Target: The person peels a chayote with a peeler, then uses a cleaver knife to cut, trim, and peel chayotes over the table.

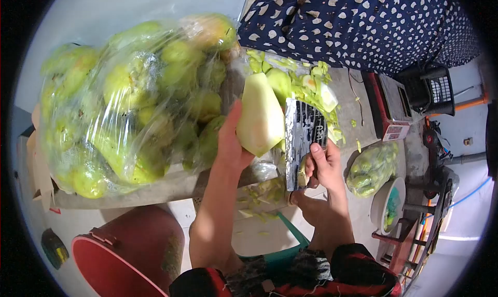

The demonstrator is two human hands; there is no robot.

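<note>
My left hand (pixel 231 139) is wrapped round the lower left side of a peeled green papaya (pixel 262 115), which stands tilted with its narrow end up. My right hand (pixel 327 167) is closed on a wide, flat, black-and-silver blade-like tool (pixel 298 136). It is upright just right of the papaya; its exact kind is unclear, and I cannot tell whether they touch. Behind the held fruit lies another light green papaya (pixel 280 83), partly hidden. Pale green peelings (pixel 327 97) are heaped on the counter to the right of it.
A large clear bag of papayas (pixel 119 100) fills the counter's left side. A red bucket (pixel 132 245) stands below. Rightward are a red scale (pixel 390 107), a black basket (pixel 441 92), a bag of green produce (pixel 372 170) and a white basin (pixel 381 209). Patterned dark cloth (pixel 347 22) hangs behind.
</note>
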